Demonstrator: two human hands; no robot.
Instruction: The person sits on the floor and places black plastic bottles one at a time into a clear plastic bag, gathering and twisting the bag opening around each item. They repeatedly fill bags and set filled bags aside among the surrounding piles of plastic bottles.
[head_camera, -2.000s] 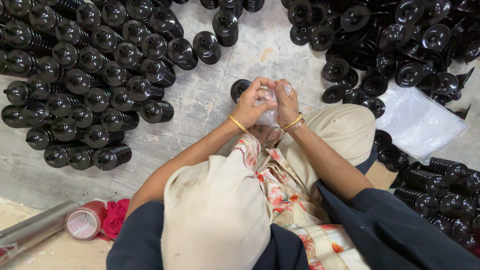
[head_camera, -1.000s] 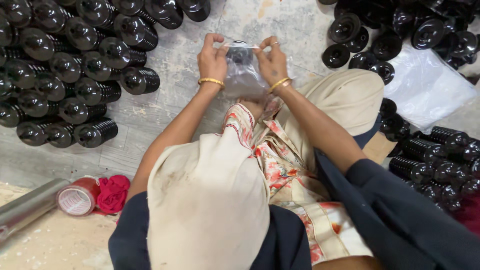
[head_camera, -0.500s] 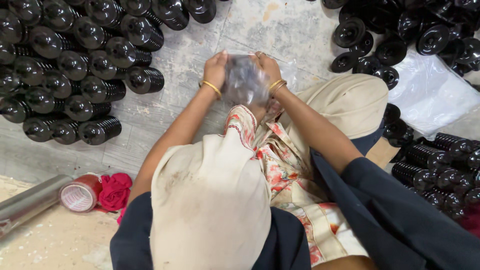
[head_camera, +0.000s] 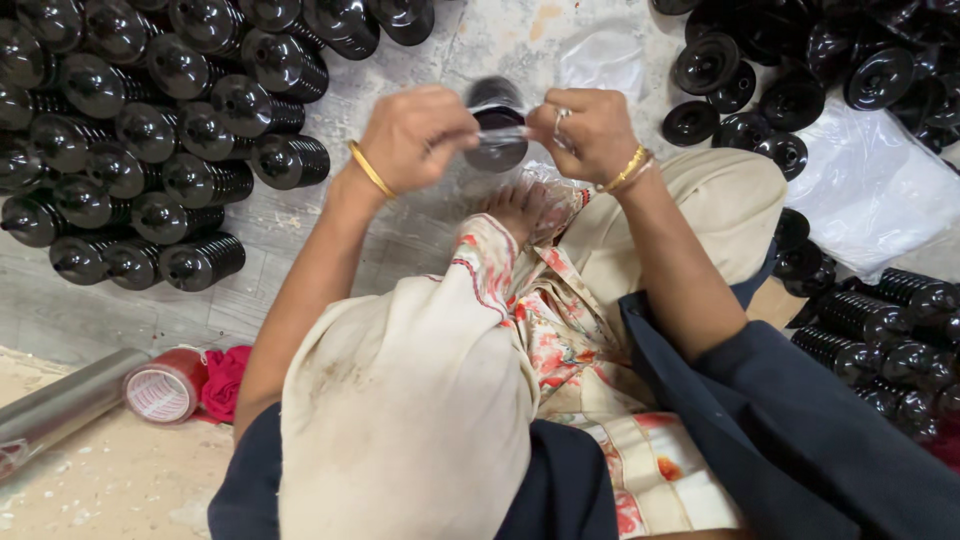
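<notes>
Black part (head_camera: 498, 135) sits between the two hands, above the person's knees and over the grey floor (head_camera: 500, 40), inside a clear plastic bag (head_camera: 505, 140). Left hand (head_camera: 418, 135) pinches the bag's edge on one side, fingers closed on the film — right hand (head_camera: 590, 130) grips the other edge the same way. Just behind lies another clear bag (head_camera: 600, 60). Left of the hands, rows of black parts (head_camera: 150, 130) lie stacked; right, a looser heap (head_camera: 800, 70) beside white plastic (head_camera: 880, 190). A red tape roll (head_camera: 165, 388) lies near the left elbow.
</notes>
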